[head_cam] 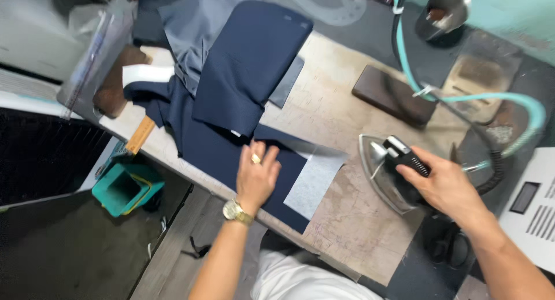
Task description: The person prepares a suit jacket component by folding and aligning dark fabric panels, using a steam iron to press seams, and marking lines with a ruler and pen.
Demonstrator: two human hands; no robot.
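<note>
Navy fabric piece (231, 144) lies flat near front edge of worn pressing table (347, 219), grey interlining patch (315, 178) at its right end; iron not yet on cloth. Left hand (257, 172) spread flat, fingers wide, pinning fabric. Right hand (445, 184) clasps steam iron (384, 167) handle, iron resting beside patch. Folded navy garment (248, 63) toward rear.

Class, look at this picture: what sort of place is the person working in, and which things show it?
Probably a tailoring or garment pressing workshop. The right hand grips a steam iron fed by a teal hose, and the left hand flattens navy fabric on a worn pressing table.
</note>
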